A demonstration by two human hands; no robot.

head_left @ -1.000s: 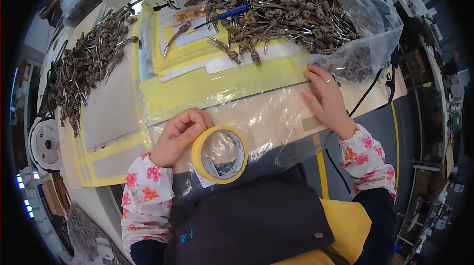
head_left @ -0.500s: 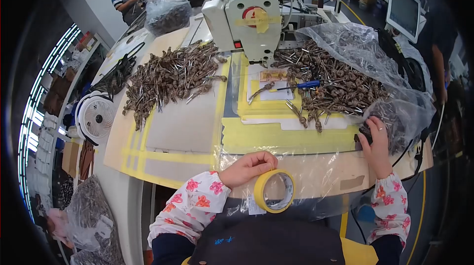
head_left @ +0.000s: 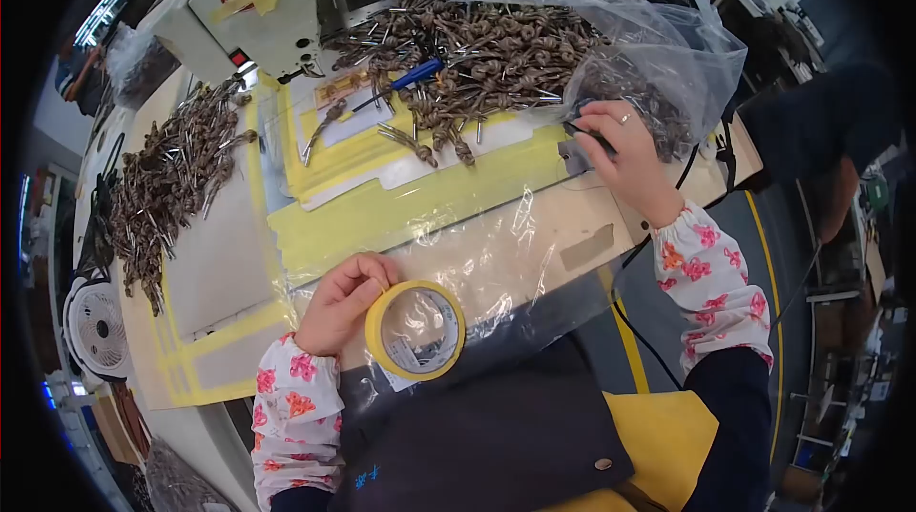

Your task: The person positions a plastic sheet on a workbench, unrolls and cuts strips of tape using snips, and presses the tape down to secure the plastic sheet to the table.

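We now have a small dark object (head_left: 603,143) pinched in our right hand (head_left: 625,157), just beside the right-side clear bag (head_left: 711,59), so both look occupied, our left hand (head_left: 342,300) pinching the yellow tape roll (head_left: 377,335) near-centre.

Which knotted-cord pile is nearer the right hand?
The larger pile, left of the right hand and beside the clear bag; the smaller pile lies farther left.
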